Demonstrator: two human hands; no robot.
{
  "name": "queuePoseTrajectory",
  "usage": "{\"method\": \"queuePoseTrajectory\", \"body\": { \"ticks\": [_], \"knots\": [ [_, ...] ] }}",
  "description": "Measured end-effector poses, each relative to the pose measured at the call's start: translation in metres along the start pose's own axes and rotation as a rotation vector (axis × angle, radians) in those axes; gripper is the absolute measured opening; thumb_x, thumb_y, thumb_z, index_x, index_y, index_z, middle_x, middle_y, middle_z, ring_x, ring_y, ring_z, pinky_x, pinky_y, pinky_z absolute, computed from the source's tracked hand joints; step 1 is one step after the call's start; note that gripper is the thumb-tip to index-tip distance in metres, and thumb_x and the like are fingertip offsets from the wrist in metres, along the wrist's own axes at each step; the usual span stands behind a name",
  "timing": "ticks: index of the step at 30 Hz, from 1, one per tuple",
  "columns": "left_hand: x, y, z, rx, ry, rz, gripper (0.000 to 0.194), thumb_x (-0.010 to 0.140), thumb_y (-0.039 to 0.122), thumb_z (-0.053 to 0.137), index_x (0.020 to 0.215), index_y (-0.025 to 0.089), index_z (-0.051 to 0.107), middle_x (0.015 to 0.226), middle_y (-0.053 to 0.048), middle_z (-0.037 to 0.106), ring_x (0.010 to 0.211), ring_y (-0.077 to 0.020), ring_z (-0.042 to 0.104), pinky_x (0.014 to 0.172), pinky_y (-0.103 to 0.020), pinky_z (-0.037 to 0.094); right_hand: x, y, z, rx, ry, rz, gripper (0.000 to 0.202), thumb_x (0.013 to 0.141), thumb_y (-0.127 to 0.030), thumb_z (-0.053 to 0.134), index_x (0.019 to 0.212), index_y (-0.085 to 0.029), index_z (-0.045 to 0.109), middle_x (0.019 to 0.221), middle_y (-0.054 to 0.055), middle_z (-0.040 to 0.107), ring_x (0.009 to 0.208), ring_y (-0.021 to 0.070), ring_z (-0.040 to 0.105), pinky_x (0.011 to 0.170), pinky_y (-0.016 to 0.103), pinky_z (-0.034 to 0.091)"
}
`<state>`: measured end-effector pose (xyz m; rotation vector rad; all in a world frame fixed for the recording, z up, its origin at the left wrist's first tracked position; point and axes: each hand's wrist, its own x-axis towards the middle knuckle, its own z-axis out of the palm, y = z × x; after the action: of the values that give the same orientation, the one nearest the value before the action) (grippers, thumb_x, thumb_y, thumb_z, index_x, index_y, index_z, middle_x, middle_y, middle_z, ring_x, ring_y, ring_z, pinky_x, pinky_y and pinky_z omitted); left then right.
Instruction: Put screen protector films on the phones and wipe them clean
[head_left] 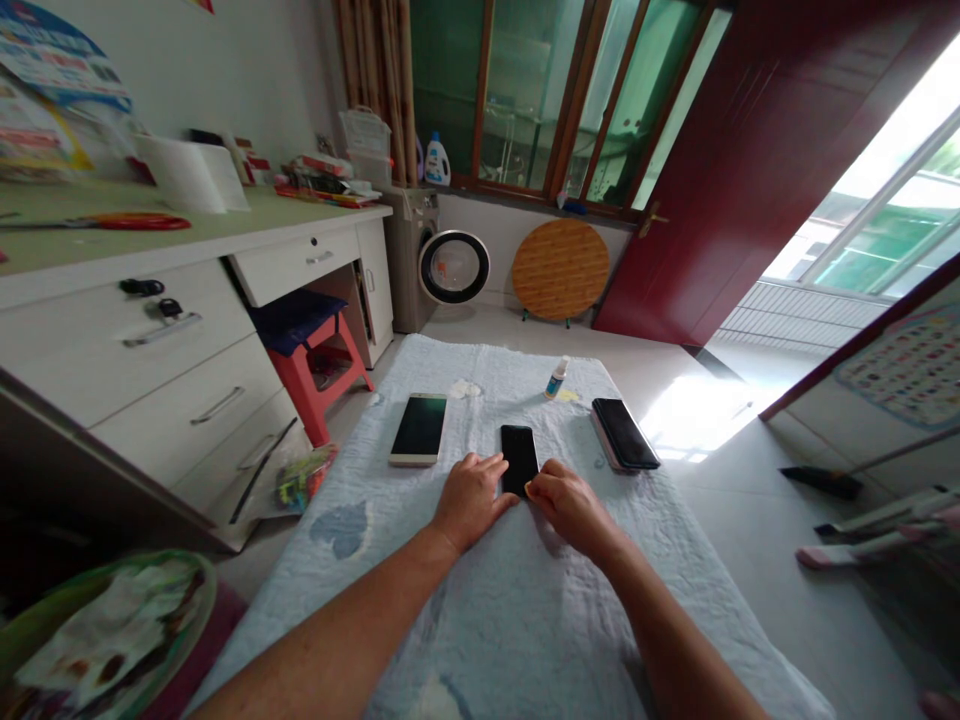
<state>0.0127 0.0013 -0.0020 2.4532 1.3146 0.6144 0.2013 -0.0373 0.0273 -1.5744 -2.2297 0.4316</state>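
A small black phone [519, 456] lies face up on the cloth-covered table [525, 600], between my hands. My left hand [470, 500] rests at its left edge, fingers apart and touching it. My right hand [564, 500] is closed at the phone's lower right corner, pinching a small yellow thing [529, 489] mostly hidden by the fingers. To the left lies a larger gold-framed phone [419, 429]. On the right is a dark phone [627, 433] on or in a pinkish case. A small spray bottle [556, 378] stands upright beyond them.
Left of the table are a red stool [321, 375], a white desk [172, 350] with drawers and a bin [206, 600]. A washing machine [409, 260] with its door open and a round wooden board [560, 268] stand at the back.
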Motion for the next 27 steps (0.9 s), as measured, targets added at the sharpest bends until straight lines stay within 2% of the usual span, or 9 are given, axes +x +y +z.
{"method": "queuePoseTrajectory", "body": {
  "ticks": [6, 11, 17, 22, 27],
  "knots": [
    [0.001, 0.001, -0.003, 0.013, -0.019, -0.002, 0.049, 0.082, 0.045, 0.068, 0.123, 0.019, 0.061, 0.132, -0.007, 0.061, 0.11, -0.0292, 0.056, 0.094, -0.041, 0.044, 0.011, 0.0, -0.002, 0.003, -0.029, -0.02, 0.023, 0.092, -0.016, 0.052, 0.076, -0.017, 0.068, 0.082, 0.002, 0.055, 0.074, 0.0108, 0.053, 0.069, 0.021, 0.038],
    [0.001, 0.004, -0.007, 0.015, -0.034, -0.008, 0.049, 0.083, 0.045, 0.066, 0.124, 0.019, 0.061, 0.133, -0.007, 0.06, 0.109, -0.0291, 0.056, 0.093, -0.041, 0.044, 0.039, 0.019, -0.005, -0.063, -0.004, 0.018, 0.023, 0.092, -0.016, 0.051, 0.077, -0.015, 0.069, 0.081, 0.002, 0.055, 0.071, 0.01, 0.052, 0.066, 0.02, 0.037],
    [0.001, 0.004, -0.007, 0.021, -0.023, 0.011, 0.047, 0.082, 0.042, 0.069, 0.122, 0.019, 0.061, 0.128, -0.006, 0.063, 0.106, -0.0284, 0.057, 0.092, -0.04, 0.045, 0.078, 0.041, 0.0, -0.16, 0.053, 0.075, 0.021, 0.091, -0.017, 0.051, 0.084, -0.015, 0.071, 0.085, 0.004, 0.059, 0.077, 0.0113, 0.055, 0.071, 0.02, 0.037],
    [0.002, 0.003, -0.007, 0.026, -0.02, 0.016, 0.044, 0.082, 0.041, 0.069, 0.119, 0.019, 0.062, 0.123, -0.006, 0.065, 0.104, -0.0275, 0.057, 0.092, -0.039, 0.044, 0.101, 0.049, 0.003, -0.224, 0.05, 0.145, 0.023, 0.089, -0.016, 0.05, 0.089, -0.016, 0.073, 0.089, 0.006, 0.063, 0.08, 0.0124, 0.057, 0.073, 0.02, 0.037],
    [0.002, 0.003, -0.006, 0.01, -0.015, 0.015, 0.043, 0.081, 0.042, 0.07, 0.117, 0.02, 0.063, 0.124, -0.005, 0.065, 0.103, -0.0272, 0.057, 0.091, -0.039, 0.044, 0.112, 0.049, 0.004, -0.256, 0.053, 0.15, 0.024, 0.089, -0.016, 0.049, 0.088, -0.015, 0.073, 0.09, 0.008, 0.064, 0.081, 0.0141, 0.058, 0.073, 0.022, 0.037]
  ]
}}
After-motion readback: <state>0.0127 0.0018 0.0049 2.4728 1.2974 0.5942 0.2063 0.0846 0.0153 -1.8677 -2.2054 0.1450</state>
